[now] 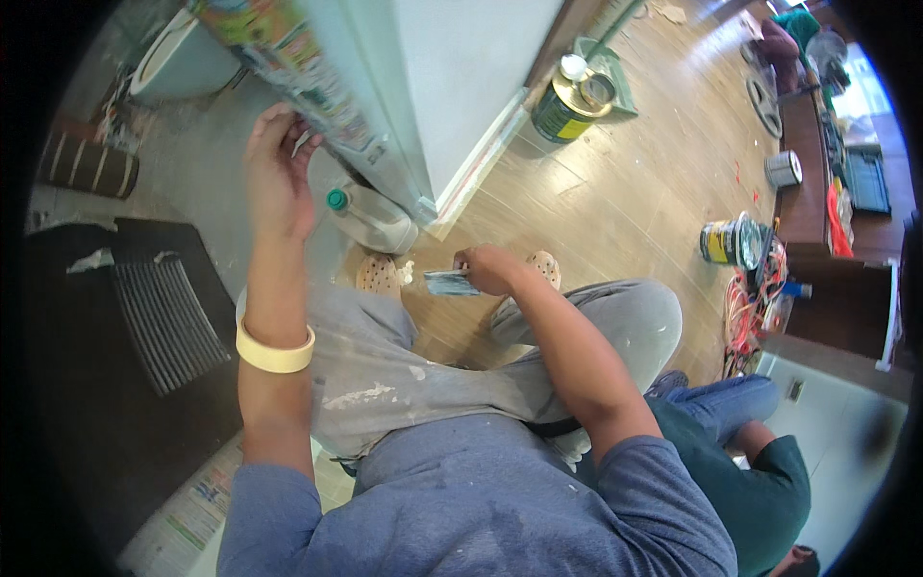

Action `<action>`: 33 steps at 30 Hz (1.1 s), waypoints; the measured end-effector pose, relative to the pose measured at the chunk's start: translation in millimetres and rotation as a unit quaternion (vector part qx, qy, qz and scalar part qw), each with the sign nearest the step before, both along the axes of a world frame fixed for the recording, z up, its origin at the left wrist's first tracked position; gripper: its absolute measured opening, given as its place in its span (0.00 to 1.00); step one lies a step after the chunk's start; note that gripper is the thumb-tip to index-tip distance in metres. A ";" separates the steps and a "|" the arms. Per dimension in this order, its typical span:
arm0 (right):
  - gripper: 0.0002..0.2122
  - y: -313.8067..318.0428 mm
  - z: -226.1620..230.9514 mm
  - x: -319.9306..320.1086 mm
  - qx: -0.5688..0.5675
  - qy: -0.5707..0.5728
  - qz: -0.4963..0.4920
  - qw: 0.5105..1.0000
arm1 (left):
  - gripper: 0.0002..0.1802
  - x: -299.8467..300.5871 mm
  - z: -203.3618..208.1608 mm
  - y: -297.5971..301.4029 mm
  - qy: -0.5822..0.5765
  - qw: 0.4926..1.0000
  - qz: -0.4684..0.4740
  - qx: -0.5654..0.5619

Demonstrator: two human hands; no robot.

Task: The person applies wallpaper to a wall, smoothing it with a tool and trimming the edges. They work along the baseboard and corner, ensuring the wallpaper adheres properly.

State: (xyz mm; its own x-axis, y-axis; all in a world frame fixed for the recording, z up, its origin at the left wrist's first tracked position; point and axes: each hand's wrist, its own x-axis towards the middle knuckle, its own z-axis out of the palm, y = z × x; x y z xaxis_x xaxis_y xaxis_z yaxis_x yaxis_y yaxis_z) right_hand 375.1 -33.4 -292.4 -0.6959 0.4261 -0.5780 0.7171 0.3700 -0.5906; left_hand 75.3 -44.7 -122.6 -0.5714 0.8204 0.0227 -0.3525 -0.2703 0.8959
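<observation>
Nearest to me are my own blue shirt [461, 510] and my grey trousers [404, 365], which carry white stains. On my left forearm sits a roll of masking tape [275, 351] like a bracelet. My left hand [279, 173] is raised and its fingers press on the newspaper sheet [288, 58] that covers the edge of the white door frame [385, 135]; the hand is flat on the paper, not closed around anything. Below it a white plastic jug [370, 219] with a green cap lies on the floor.

My right hand [488, 269] is closed on a small flat blade tool [448, 283], grey-blue and smeared, held low over my sandals [380, 274].

I judge that the paper can slip if my left hand relaxes, because I cannot see tape holding it there. The blade can also scratch the wooden floor [615, 192] or touch my foot, since it points toward it.

Further right stand an open paint can [569, 104], a smaller can [733, 240] beside orange cables [745, 308], and a seated person [760, 462] in green.
</observation>
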 end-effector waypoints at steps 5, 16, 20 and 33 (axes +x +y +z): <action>0.17 -4.1 5.7 -7.8 0.019 0.024 0.027 0.999 | 0.09 2.5 1.1 -1.8 0.012 1.000 0.023 0.005; 0.16 -4.8 25.5 -19.9 0.023 0.010 0.052 0.998 | 0.11 7.2 -0.7 6.8 -0.003 0.999 0.053 0.003; 0.15 -5.9 20.4 -19.8 0.030 0.021 0.044 0.998 | 0.09 14.3 3.0 7.7 -0.007 0.998 0.056 0.007; 0.14 5.4 -6.3 -15.0 -0.016 0.012 -0.159 0.987 | 0.05 9.5 -4.0 6.5 -0.038 0.997 0.069 0.017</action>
State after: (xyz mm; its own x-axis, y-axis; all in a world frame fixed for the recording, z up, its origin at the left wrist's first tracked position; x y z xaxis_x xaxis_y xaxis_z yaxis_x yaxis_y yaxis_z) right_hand 360.1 -28.1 -298.7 -0.5440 0.6069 -0.5794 0.7795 0.1100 -0.6167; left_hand 84.8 -38.2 -126.5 -0.6793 0.7339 0.0010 -0.3770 -0.3502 0.8575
